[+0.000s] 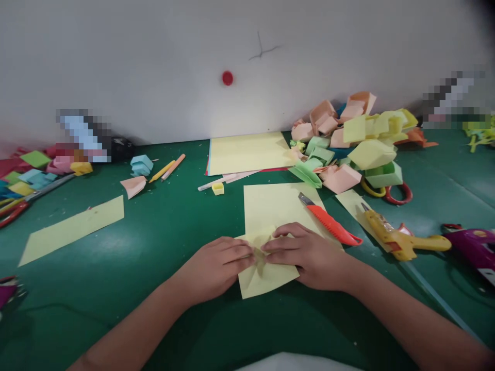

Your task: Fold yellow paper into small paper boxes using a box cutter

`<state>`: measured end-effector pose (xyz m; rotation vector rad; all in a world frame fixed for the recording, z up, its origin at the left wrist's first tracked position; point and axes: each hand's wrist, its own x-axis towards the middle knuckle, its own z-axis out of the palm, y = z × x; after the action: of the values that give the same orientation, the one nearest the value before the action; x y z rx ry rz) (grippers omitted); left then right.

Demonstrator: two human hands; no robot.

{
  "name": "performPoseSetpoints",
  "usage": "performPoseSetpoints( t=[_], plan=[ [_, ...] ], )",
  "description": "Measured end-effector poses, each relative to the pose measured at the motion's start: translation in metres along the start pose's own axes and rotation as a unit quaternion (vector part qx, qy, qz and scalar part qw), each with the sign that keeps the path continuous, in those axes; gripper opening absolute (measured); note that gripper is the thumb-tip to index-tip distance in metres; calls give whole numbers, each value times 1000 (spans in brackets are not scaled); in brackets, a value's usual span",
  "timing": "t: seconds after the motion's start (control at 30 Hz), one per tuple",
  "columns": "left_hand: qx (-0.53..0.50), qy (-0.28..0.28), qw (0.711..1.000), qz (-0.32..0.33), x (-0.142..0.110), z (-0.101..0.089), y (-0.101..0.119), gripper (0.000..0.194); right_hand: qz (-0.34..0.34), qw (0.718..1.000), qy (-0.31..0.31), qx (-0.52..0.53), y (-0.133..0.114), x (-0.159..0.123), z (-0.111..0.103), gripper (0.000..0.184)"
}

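Observation:
A small creased square of pale yellow paper [266, 275] lies on the green table [162, 247] in front of me. My left hand [218, 265] presses its left part, fingers closed and pointing right. My right hand [305, 252] presses its upper right part, fingers together and pointing left. The fingertips of both hands almost meet over a raised fold in the middle of the square. A larger sheet of the same yellow paper [270, 206] lies just behind it.
An orange utility knife [330, 221] and a yellow glue gun [398, 234] lie to the right. Behind them sits a pile of folded paper shapes [348, 144] with scissors [390, 193]. A yellow strip [73, 229], pencils [168, 167] and more paper pieces lie left.

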<state>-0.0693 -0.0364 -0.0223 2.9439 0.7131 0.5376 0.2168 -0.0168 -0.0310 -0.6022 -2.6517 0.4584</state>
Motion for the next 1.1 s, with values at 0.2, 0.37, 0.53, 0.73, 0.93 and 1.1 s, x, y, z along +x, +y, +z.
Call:
performPoseSetpoints(
  t=[0.2, 0.37, 0.53, 0.73, 0.93, 1.1],
  plan=[
    [-90, -17, 995, -38, -1, -4, 2, 35, 33, 999, -8, 12, -5, -1, -10, 29],
    [-150, -19, 984, -98, -2, -10, 4, 31, 102, 993, -9, 51, -7, 4, -11, 24],
    [-183, -49, 973, -131, -4, -15, 5, 33, 132, 988, -29, 80, -5, 10, -10, 34],
    [-220, -58, 963, -146, -6, -15, 2, 29, 163, 982, -17, 94, -2, 13, -3, 35],
    [-235, -15, 951, -200, -5, -8, 3, 22, 265, 961, 16, 76, -7, 20, 5, 27],
    [-161, 62, 943, -286, -6, 0, 5, 22, 324, 944, 40, 41, -10, 25, 10, 14]
  ],
)
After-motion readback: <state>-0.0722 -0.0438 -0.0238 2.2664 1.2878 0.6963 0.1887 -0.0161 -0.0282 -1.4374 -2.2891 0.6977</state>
